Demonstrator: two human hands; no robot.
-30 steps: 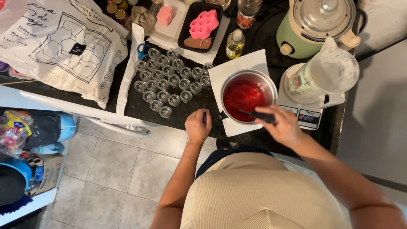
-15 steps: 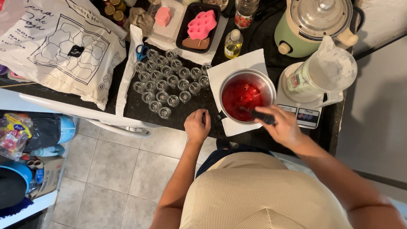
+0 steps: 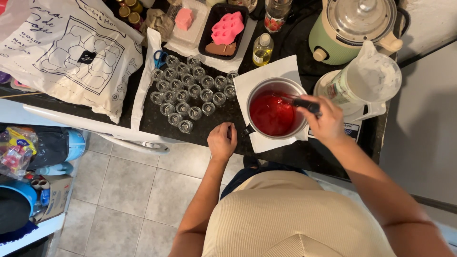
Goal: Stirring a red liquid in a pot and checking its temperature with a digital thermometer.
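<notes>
Since the earlier frames little has shifted: right hand (image 3: 326, 124) sits at the same spot on the rim of the metal pot (image 3: 273, 112), dark-handled utensil (image 3: 304, 103) turned only slightly; left hand (image 3: 222, 140) unmoved on the black counter (image 3: 223, 116)

Left to right:
- White printed bag (image 3: 71, 52), lying flat, contents hidden
- Cluster of small glass jars (image 3: 188, 93), upright, all look clear and unfilled; each seems to hold a wick, too small to confirm
- Left hand: fingers loosely curled, resting on the counter edge just beside the pot, holding nothing
- Black tray (image 3: 223, 31) with a pink mould and a brown piece
- Small bottle of yellow liquid (image 3: 262, 50), capped
- Pot on white paper (image 3: 266, 78), roughly half full of red liquid
- Right hand: fingers closed round the utensil, its tip in the red liquid
- Green cooker (image 3: 352, 31), glass lid on
- White jug (image 3: 366, 83) on a scale, contents not visible

Judgement: stirring in hand; no jar poured yet, so filling remains
</notes>
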